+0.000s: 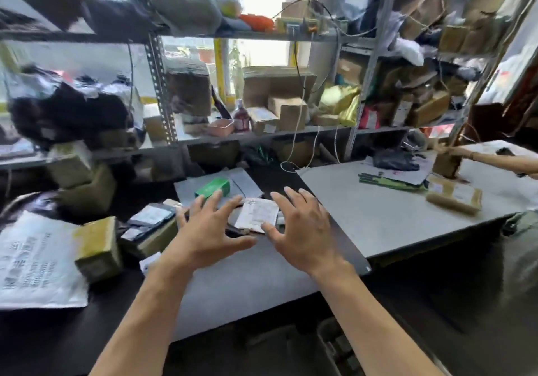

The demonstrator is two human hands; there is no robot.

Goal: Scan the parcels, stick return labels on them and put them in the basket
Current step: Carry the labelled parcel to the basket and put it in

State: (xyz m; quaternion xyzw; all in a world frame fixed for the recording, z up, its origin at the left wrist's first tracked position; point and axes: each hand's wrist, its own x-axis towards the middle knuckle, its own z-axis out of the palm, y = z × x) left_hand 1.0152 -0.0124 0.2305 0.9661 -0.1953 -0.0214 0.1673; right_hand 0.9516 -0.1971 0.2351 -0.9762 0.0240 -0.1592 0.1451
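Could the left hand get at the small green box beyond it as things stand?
Probably yes: the left hand is open, holds nothing, and its fingertips lie just short of the green box, with nothing between them.

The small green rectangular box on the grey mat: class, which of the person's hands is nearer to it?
Left. The left hand has its fingertips just short of the small green rectangular box, directly in front of it. The right hand hovers further off, to the box's right.
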